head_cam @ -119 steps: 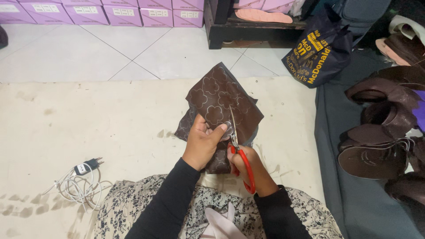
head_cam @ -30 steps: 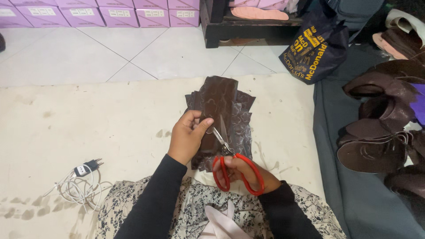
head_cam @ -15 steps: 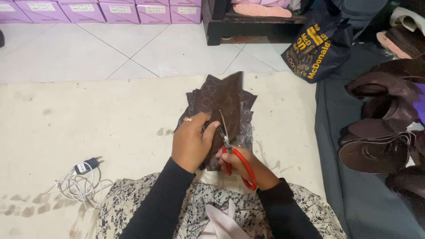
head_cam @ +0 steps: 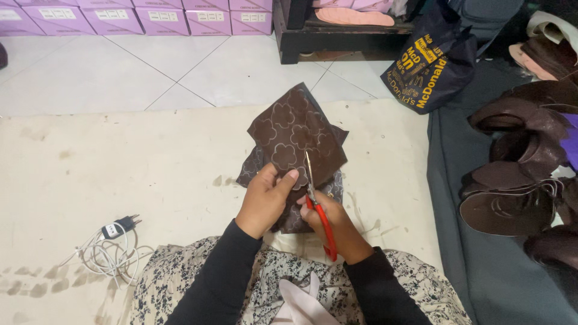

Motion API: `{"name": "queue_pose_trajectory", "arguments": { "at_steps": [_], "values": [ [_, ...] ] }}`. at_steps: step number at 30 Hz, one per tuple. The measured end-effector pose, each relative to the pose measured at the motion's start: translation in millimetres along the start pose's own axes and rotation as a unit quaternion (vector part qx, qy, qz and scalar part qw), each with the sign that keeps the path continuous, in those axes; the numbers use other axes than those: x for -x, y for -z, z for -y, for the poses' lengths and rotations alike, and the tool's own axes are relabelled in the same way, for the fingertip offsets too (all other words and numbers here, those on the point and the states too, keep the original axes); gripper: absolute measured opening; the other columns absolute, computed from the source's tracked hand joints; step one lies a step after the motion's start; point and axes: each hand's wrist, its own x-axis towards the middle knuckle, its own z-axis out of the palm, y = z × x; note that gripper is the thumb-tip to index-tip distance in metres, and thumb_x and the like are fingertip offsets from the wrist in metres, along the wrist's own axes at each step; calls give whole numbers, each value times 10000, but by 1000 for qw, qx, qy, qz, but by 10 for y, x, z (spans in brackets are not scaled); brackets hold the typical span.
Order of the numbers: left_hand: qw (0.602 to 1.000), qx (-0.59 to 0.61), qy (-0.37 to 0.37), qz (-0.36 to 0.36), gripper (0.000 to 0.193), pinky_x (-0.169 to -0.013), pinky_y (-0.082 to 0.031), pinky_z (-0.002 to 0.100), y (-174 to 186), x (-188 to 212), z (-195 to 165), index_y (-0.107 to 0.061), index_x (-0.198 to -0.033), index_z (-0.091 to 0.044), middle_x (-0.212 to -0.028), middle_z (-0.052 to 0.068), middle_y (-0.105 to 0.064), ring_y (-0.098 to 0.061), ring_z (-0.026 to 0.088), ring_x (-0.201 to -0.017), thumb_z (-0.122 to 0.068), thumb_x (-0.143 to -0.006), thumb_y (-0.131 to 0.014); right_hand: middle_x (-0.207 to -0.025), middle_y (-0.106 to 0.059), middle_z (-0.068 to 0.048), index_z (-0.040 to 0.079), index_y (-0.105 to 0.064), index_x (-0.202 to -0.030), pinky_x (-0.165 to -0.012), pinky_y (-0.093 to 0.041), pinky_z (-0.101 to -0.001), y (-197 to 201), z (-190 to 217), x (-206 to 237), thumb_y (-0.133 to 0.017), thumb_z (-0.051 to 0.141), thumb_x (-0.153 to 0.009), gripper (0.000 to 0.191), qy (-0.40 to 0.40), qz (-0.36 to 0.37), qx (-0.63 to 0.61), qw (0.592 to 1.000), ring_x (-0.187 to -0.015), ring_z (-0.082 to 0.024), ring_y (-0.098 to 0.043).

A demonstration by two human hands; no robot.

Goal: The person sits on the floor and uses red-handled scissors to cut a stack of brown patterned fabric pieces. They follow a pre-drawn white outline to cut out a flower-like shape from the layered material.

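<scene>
At centre frame, the left hand (head_cam: 265, 195) pinches the lower edge of a dark brown sheet (head_cam: 295, 129) marked with pale flower outlines, thumb on top and fingers curled beneath. The right hand (head_cam: 334, 225) is closed through the red handles of a pair of scissors (head_cam: 316, 201); the blades point up the frame and lie nearly together against the sheet, just beside the left thumb. The sheet is held tilted above a further layer of the same brown material (head_cam: 292, 207), which rests on a cream mat (head_cam: 120, 174) stained in places.

In the lower left of the frame, a coiled white cable with a dark plug (head_cam: 108, 250) lies on the mat, well apart from the hands. At upper left, a row of lilac boxes (head_cam: 132, 18) stands on the white tiled floor (head_cam: 150, 66). At upper right, a dark printed bag (head_cam: 430, 66) sits beside a black shelf (head_cam: 337, 36). Along the right edge, brown shoes (head_cam: 512, 180) are heaped on a grey cloth (head_cam: 481, 259). The person's sleeves are black over a patterned garment (head_cam: 271, 283).
</scene>
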Motion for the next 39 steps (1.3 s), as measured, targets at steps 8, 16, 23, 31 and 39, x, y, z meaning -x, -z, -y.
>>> {"name": "queue_pose_trajectory", "arguments": {
  "at_steps": [8, 16, 23, 31, 39],
  "values": [
    [988, 49, 111, 98, 147, -643, -473, 232, 99, -28, -130, -661, -1069, -67, -864, -12, -714, -630, 61, -708, -159, -992, -575, -767, -568, -20, -28, -629, -1032, -653, -479, -265, 58, 57, 81, -561, 139, -947, 200, -61, 107, -138, 983, -697, -107, -551],
    [991, 21, 96, 93, 140, -591, -476, 231, 106, -18, -173, -683, -1053, -61, -833, -11, -717, -622, 61, -657, -128, -975, -588, -762, -600, -3, 13, -648, -1051, -648, -503, -259, 60, 64, 91, -594, 143, -936, 182, -3, 87, 0, 996, -693, -90, -584],
    [994, -45, 70, 77, 156, -590, -494, 239, 60, 5, -252, -693, -1071, -36, -830, -11, -699, -568, 53, -639, -124, -970, -614, -753, -605, -20, 20, -626, -1024, -657, -508, -268, 48, -44, 94, -575, 131, -958, 139, -75, 90, -103, 988, -689, -107, -577],
    [994, -51, 38, 84, 179, -609, -512, 240, 94, 54, -182, -685, -1107, -48, -885, -14, -710, -578, 47, -672, -136, -970, -611, -743, -603, -20, 31, -613, -1033, -654, -518, -273, 13, -85, 128, -589, 135, -933, 146, -83, 90, -104, 987, -683, -111, -585],
    [994, -48, 59, 81, 179, -605, -516, 244, 85, 27, -62, -679, -1103, -43, -884, -12, -711, -584, 56, -670, -138, -971, -606, -716, -575, -11, 47, -602, -939, -623, -491, -266, 28, -15, 137, -591, 201, -946, 155, -56, 82, -55, 994, -656, -103, -560]
  ]
}}
